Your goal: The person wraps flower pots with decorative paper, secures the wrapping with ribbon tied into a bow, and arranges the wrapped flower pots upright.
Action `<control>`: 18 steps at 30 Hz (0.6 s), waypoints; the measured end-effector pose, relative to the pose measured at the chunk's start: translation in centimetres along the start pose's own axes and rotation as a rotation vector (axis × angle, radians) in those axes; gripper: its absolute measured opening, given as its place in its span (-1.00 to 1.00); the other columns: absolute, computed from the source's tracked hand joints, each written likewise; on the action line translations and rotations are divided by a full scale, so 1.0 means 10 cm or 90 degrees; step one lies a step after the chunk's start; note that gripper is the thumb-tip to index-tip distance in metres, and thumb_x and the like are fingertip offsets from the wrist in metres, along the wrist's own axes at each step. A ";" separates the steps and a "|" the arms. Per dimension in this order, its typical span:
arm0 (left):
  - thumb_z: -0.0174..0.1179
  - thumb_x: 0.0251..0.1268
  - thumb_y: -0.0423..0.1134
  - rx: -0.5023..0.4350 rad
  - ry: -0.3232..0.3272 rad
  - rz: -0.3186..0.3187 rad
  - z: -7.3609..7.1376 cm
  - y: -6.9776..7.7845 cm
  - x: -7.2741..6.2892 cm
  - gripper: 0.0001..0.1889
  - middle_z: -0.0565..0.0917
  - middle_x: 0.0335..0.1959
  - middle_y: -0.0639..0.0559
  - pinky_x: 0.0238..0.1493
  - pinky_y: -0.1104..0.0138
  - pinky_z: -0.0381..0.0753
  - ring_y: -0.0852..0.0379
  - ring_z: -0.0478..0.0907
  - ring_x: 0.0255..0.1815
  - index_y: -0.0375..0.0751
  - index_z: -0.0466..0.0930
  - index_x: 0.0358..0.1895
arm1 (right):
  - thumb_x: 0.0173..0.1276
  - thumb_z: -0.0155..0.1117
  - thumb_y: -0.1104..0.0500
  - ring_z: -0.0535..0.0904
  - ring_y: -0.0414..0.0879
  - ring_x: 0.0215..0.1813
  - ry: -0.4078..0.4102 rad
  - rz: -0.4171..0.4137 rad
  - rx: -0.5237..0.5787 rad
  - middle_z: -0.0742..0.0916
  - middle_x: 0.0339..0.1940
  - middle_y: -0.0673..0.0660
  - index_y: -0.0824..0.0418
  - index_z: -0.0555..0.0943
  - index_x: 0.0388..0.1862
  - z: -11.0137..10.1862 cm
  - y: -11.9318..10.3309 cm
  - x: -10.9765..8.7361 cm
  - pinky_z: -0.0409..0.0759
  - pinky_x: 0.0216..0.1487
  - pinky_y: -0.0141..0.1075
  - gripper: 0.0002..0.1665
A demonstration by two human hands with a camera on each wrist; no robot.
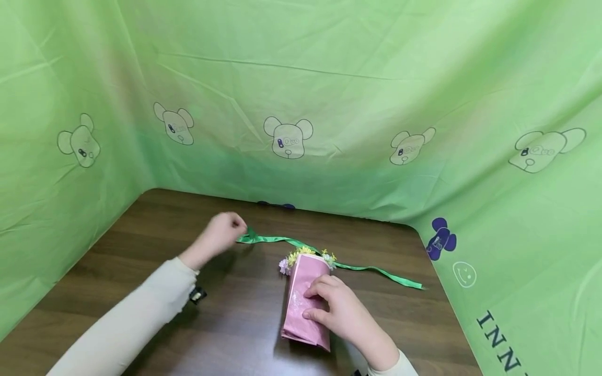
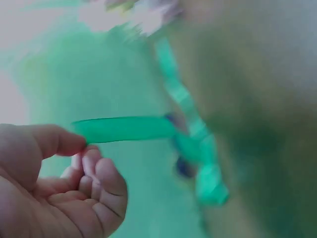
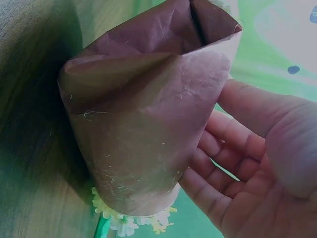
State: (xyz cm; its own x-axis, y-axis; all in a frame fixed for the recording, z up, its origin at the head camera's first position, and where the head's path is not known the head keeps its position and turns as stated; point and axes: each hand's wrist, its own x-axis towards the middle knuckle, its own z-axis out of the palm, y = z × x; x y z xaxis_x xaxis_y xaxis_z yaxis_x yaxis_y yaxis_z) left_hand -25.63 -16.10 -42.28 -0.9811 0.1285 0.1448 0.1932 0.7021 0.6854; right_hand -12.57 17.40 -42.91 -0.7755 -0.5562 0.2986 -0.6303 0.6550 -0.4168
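Note:
My left hand [image 1: 218, 235] is raised a little above the table at left of centre. Its thumb and fingertips pinch the end of a green ribbon [image 2: 124, 130]. From there the ribbon runs right, passing by the flower end of a small bouquet. The bouquet's pink paper wrapping [image 1: 301, 308] lies with its open folded end towards me. Yellow, white and lilac flowers [image 1: 305, 251] show at the far end. On the wrapping rests my right hand [image 1: 345, 313], its fingers loosely bent and the thumb apart from them. The flower stems are hidden.
The brown wooden table [image 1: 226, 313] bears the bouquet and ribbon. The ribbon's other end [image 1: 409, 283] lies to the right. Green printed cloth [image 1: 291, 78] stands as walls behind and on both sides of the table.

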 end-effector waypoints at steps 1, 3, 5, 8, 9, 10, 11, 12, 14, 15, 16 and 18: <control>0.13 0.32 -0.29 -0.025 0.023 -0.013 -0.16 0.00 0.00 -0.84 0.68 -0.38 -0.05 -0.32 0.27 0.54 0.10 0.54 -0.41 -0.27 0.69 -0.22 | 0.10 0.64 0.11 0.56 -0.21 0.00 0.000 0.000 0.000 0.70 -0.10 -0.11 0.08 0.73 -0.16 0.00 0.00 0.00 0.59 0.11 -0.26 -0.67; 0.12 0.37 -0.25 -0.051 0.064 -0.036 -0.46 -0.03 -0.02 -0.77 0.70 -0.35 -0.09 -0.32 0.26 0.56 0.07 0.57 -0.40 -0.31 0.70 -0.12 | 0.10 0.64 0.11 0.56 -0.21 0.00 0.000 -0.001 0.001 0.70 -0.10 -0.11 0.08 0.73 -0.17 0.00 0.01 0.00 0.59 0.11 -0.26 -0.67; 0.09 0.41 -0.20 -0.056 0.089 -0.070 -0.74 -0.10 -0.08 -0.71 0.69 -0.37 -0.10 -0.36 0.25 0.56 0.06 0.60 -0.43 -0.33 0.68 -0.04 | 0.09 0.64 0.12 0.56 -0.21 -0.01 -0.001 -0.001 0.001 0.70 -0.11 -0.11 0.08 0.73 -0.17 0.00 0.01 0.00 0.59 0.11 -0.26 -0.67; 0.07 0.45 -0.11 -0.023 0.101 -0.119 -1.08 -0.31 -0.19 -0.63 0.69 -0.41 -0.06 -0.39 0.26 0.56 0.05 0.62 -0.46 -0.35 0.66 0.01 | 0.10 0.64 0.12 0.56 -0.21 -0.01 -0.004 0.000 0.002 0.70 -0.11 -0.10 0.08 0.73 -0.17 -0.01 0.01 0.01 0.59 0.11 -0.26 -0.68; 0.06 0.46 -0.08 0.003 0.101 -0.130 -1.17 -0.41 -0.24 -0.61 0.70 -0.39 -0.08 -0.39 0.26 0.54 0.05 0.62 -0.44 -0.37 0.66 0.01 | 0.10 0.63 0.12 0.56 -0.21 -0.01 -0.006 0.001 0.001 0.70 -0.11 -0.10 0.08 0.73 -0.17 -0.01 0.01 0.01 0.59 0.11 -0.26 -0.68; 0.04 0.48 -0.06 0.026 0.094 -0.142 -1.25 -0.51 -0.28 -0.60 0.69 -0.41 -0.09 -0.39 0.25 0.52 0.04 0.60 -0.44 -0.38 0.66 -0.03 | 0.11 0.63 0.12 0.56 -0.21 -0.01 -0.007 0.002 0.001 0.70 -0.11 -0.11 0.08 0.73 -0.17 -0.01 0.01 0.01 0.59 0.11 -0.26 -0.68; 0.03 0.49 -0.04 0.049 0.082 -0.157 -1.31 -0.61 -0.33 -0.58 0.67 -0.45 -0.11 -0.41 0.24 0.50 0.02 0.58 -0.47 -0.40 0.65 -0.11 | 0.11 0.63 0.12 0.56 -0.21 -0.01 -0.009 0.003 0.001 0.70 -0.11 -0.11 0.08 0.73 -0.17 -0.01 0.01 0.01 0.59 0.11 -0.26 -0.68; 0.02 0.51 -0.04 0.078 0.070 -0.161 -1.36 -0.73 -0.38 -0.55 0.68 -0.41 -0.18 -0.40 0.22 0.52 0.00 0.58 -0.45 -0.45 0.65 -0.13 | 0.11 0.63 0.12 0.56 -0.22 -0.01 -0.012 0.003 0.000 0.70 -0.11 -0.11 0.08 0.73 -0.16 -0.01 0.02 0.01 0.59 0.11 -0.26 -0.68; 0.00 0.51 -0.05 0.129 0.029 -0.177 -1.43 -0.95 -0.47 -0.53 0.67 -0.44 -0.23 -0.41 0.19 0.52 -0.02 0.57 -0.47 -0.48 0.62 -0.26 | 0.11 0.63 0.11 0.56 -0.22 -0.01 -0.014 0.002 -0.002 0.69 -0.11 -0.12 0.07 0.73 -0.16 -0.02 0.02 0.02 0.59 0.11 -0.26 -0.68; -0.01 0.51 -0.05 0.152 0.005 -0.183 -1.44 -1.05 -0.50 -0.52 0.66 -0.42 -0.27 -0.41 0.17 0.53 -0.03 0.57 -0.48 -0.51 0.61 -0.28 | 0.11 0.63 0.11 0.56 -0.22 -0.01 -0.015 0.002 -0.002 0.69 -0.11 -0.12 0.07 0.73 -0.16 -0.02 0.02 0.02 0.59 0.11 -0.26 -0.68; -0.02 0.51 -0.06 0.163 -0.019 -0.195 -1.45 -1.14 -0.53 -0.52 0.64 -0.46 -0.26 -0.42 0.15 0.54 -0.02 0.58 -0.53 -0.49 0.59 -0.34 | 0.11 0.63 0.11 0.56 -0.21 -0.01 -0.014 0.002 -0.003 0.69 -0.11 -0.12 0.07 0.73 -0.16 -0.03 0.02 0.02 0.59 0.11 -0.26 -0.68; -0.02 0.49 -0.08 0.193 -0.053 -0.203 -1.43 -1.30 -0.56 -0.52 0.67 -0.46 -0.29 -0.43 0.17 0.57 0.01 0.62 -0.59 -0.51 0.61 -0.35 | 0.11 0.63 0.11 0.56 -0.22 -0.01 -0.014 0.002 -0.005 0.69 -0.12 -0.12 0.07 0.73 -0.17 -0.04 0.01 0.02 0.59 0.11 -0.26 -0.68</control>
State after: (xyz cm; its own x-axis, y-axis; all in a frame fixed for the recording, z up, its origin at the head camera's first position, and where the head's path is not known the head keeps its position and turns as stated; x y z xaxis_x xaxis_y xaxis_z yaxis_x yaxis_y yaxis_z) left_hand -22.43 -35.95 -41.80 -0.9911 -0.0809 -0.1059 -0.1200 0.8878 0.4443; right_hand -12.85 17.55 -42.57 -0.7769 -0.5647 0.2786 -0.6279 0.6611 -0.4108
